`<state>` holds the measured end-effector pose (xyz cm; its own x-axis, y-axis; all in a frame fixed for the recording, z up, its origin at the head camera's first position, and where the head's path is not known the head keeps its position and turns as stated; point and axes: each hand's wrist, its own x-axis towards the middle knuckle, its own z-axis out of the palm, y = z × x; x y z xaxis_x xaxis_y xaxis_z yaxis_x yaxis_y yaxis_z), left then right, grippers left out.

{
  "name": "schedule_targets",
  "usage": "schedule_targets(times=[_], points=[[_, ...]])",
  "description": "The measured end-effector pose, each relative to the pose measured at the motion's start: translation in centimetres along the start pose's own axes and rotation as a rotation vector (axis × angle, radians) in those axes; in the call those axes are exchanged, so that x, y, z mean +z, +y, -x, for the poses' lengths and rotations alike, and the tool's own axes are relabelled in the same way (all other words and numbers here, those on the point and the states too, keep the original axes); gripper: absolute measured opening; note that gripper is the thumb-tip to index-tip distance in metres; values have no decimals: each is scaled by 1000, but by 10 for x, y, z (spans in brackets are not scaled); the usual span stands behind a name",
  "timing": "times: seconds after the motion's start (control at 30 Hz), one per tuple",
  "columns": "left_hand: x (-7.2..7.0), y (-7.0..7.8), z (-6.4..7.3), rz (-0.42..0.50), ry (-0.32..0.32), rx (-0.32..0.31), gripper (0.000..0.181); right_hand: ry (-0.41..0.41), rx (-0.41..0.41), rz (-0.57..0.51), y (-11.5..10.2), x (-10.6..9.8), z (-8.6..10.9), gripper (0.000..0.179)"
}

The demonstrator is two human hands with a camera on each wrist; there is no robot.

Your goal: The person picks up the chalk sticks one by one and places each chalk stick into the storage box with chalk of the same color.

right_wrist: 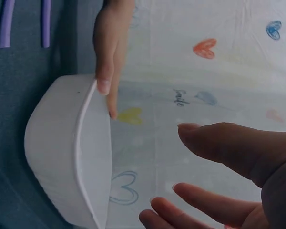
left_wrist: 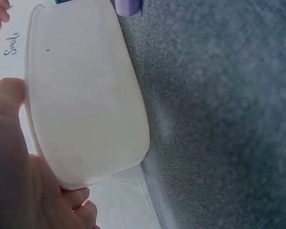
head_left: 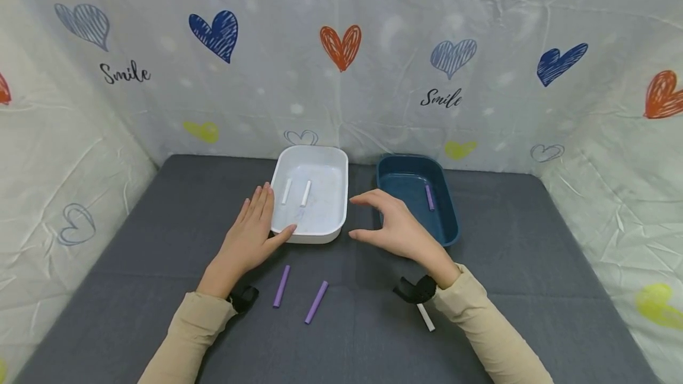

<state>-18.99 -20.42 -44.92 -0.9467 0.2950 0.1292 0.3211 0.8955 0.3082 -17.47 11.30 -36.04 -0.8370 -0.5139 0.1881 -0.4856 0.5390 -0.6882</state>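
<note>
My left hand (head_left: pixel 248 236) lies against the near left corner of a white plastic tray (head_left: pixel 328 194). Its fingers run nearly straight along the left side, with the thumb at the front rim, as the left wrist view also shows. Two white chalk-like sticks (head_left: pixel 306 193) lie inside that tray. Just right of the white tray, my right hand (head_left: pixel 392 224) hovers with thumb and fingers spread apart and nothing between them. It overlaps the near left part of a dark blue tray (head_left: pixel 449 212), which contains one purple stick (head_left: pixel 429 197).
Two purple sticks, the left one (head_left: pixel 281 286) and the right one (head_left: pixel 316 302), lie on the grey cloth-covered table (head_left: pixel 363 336) in front of the white tray. A white stick (head_left: pixel 425 317) is partly hidden under the right wrist strap. A heart-printed curtain (head_left: pixel 384 88) stands behind.
</note>
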Motion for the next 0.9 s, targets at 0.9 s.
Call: schedule_targets(times=[0.9], points=[[1, -1, 0, -4, -15, -1, 101, -265, -410, -679, 83, -21, 95, 56]])
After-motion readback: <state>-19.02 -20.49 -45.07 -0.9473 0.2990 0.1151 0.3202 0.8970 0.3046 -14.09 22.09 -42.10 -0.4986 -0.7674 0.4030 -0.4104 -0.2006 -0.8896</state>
